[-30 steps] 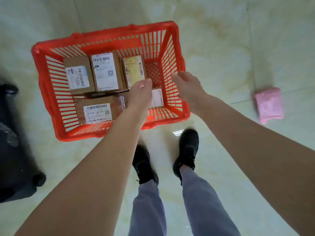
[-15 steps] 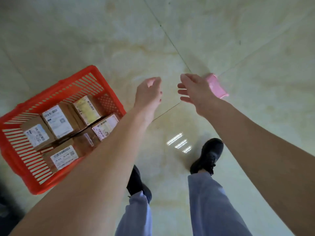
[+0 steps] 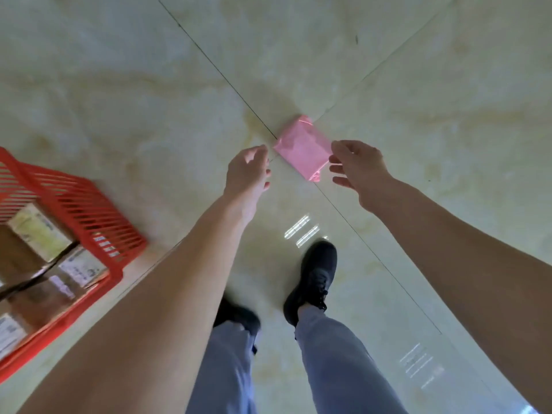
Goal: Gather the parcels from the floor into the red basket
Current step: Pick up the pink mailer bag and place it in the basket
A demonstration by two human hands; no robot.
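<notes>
A pink plastic parcel [image 3: 303, 147] lies flat on the pale tiled floor where two tile joints cross. My left hand [image 3: 248, 171] hangs just left of it with fingers loosely spread and empty. My right hand [image 3: 355, 168] is at the parcel's right edge, fingers apart, its fingertips at or almost at the wrapper; I cannot tell if they touch. The red basket [image 3: 98, 222] stands at the far left, partly cut off by the frame, with several brown cardboard parcels [image 3: 38, 234] with white labels inside.
My two feet in black shoes [image 3: 313, 279] stand on the glossy floor below the hands, the left one half hidden by my forearm. Bare tile spreads ahead and to the right. Light reflections glint on the floor.
My view has swung from the basket to the pink parcel. Both hands left the basket and reached forward to either side of the parcel; the basket slid to the left edge.
</notes>
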